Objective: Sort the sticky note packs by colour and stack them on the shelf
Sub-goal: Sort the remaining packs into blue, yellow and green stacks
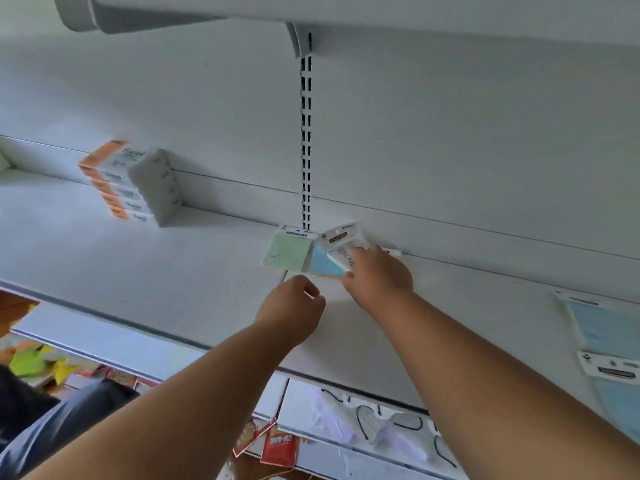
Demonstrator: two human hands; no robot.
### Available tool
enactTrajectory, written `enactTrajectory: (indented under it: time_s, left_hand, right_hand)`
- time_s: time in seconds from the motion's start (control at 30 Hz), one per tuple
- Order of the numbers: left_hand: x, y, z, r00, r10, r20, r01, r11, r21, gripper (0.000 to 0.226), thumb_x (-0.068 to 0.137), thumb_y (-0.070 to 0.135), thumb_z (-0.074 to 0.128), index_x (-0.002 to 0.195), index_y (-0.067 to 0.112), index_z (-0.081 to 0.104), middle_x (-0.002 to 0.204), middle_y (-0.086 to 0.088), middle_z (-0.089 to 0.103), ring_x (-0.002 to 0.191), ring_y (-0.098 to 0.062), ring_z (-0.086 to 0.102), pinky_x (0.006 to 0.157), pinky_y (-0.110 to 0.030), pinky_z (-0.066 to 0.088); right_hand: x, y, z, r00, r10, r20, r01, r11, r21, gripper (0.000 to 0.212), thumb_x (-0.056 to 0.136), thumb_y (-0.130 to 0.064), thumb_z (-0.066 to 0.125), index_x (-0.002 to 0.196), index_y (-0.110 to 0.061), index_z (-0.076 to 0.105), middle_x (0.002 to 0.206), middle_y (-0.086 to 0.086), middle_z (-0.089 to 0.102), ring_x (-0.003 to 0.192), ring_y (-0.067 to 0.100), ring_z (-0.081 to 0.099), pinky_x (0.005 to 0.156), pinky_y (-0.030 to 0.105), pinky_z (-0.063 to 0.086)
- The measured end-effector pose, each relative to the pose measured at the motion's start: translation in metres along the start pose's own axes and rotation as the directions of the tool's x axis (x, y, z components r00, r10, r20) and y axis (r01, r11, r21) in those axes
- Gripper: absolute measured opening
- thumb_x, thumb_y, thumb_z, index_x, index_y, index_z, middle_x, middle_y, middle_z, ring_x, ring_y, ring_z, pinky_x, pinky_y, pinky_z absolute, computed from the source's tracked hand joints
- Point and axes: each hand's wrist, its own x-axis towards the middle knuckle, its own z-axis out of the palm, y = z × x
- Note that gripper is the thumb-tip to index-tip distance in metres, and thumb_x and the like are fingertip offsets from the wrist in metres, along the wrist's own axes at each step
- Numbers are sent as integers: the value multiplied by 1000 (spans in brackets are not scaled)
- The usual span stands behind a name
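Note:
A green sticky note pack (290,251) lies flat at the back of the white shelf (173,271), below the slotted upright. A blue pack (325,263) lies next to it on the right, touching it. My right hand (377,277) grips a blue-fronted pack with a white header card (341,239), tilted over the blue pack. My left hand (294,313) hovers just in front of the green pack, fingers curled, holding nothing. Two more blue packs (602,327) lie near the shelf's right end.
A stack of orange-and-white facial tissue boxes (131,183) stands at the back left of the shelf. Another shelf (346,12) hangs overhead. Below, a lower shelf holds bagged items (381,427), and bright yellow and green packs (34,362) lie at lower left.

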Motion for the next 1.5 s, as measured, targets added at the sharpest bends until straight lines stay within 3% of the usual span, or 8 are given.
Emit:
enactTrajectory:
  time_s: [0.1,0.17,0.27,0.37,0.57,1.0,1.37,1.5]
  left_hand:
    - [6,3,3,999,5,39,0,994,-110,23,85,36,56,105,27,63,93,6,67,86,-23,67,82,-37,57]
    - [7,10,5,997,12,76,9,966,-260,26,87,38,56,110,27,60,99,4,68,78,-23,70,78,-37,59]
    - [3,27,4,985,9,172,91,820,-564,20,95,29,55,107,14,61,100,-2,70,57,-18,63,59,-30,52]
    - [-7,36,8,987,29,155,83,737,-670,17,95,19,57,95,6,68,86,-7,75,52,-16,55,55,-29,47]
    - [-29,55,38,958,184,221,-45,856,-516,12,91,19,60,84,13,68,73,0,75,52,-17,53,55,-29,44]
    - [-139,211,186,852,419,314,-385,908,-168,19,92,31,57,77,22,63,70,9,72,55,-1,58,56,-25,41]
    - [-259,382,380,821,469,326,-500,866,14,35,90,43,57,118,23,58,103,3,71,99,-19,65,85,-33,52]
    - [-277,422,414,814,460,355,-540,825,170,30,91,39,54,111,16,58,112,-3,65,105,-24,61,79,-31,46]
  right_hand:
    - [-3,3,-11,991,31,-133,-29,999,21,20,93,-20,43,105,-11,56,98,9,64,87,34,62,63,31,36]
    - [-7,8,-16,955,183,-236,-113,953,282,19,95,-22,41,92,-12,57,83,4,59,76,28,55,62,30,34]
    - [-17,12,-14,912,402,-74,-190,577,795,24,93,-21,47,92,-8,67,69,-3,59,63,18,53,58,26,35]
    - [-38,22,-12,893,424,148,-287,287,914,23,91,-19,50,77,-11,66,39,-6,41,38,15,33,46,25,25]
    - [-70,80,-38,882,464,82,-373,581,723,27,84,-47,63,78,-22,67,74,-9,65,71,14,60,69,30,48]
    - [-196,296,-82,765,644,26,-410,455,790,12,82,-30,71,82,-20,64,80,-3,64,74,17,60,74,36,52]
    - [-318,539,-145,727,685,42,-595,599,535,24,86,-40,67,97,-19,62,86,-5,60,83,15,59,71,28,43]
    - [-330,586,-147,729,679,85,-652,653,385,28,89,-38,61,72,-16,55,68,-1,54,69,20,55,57,29,39]
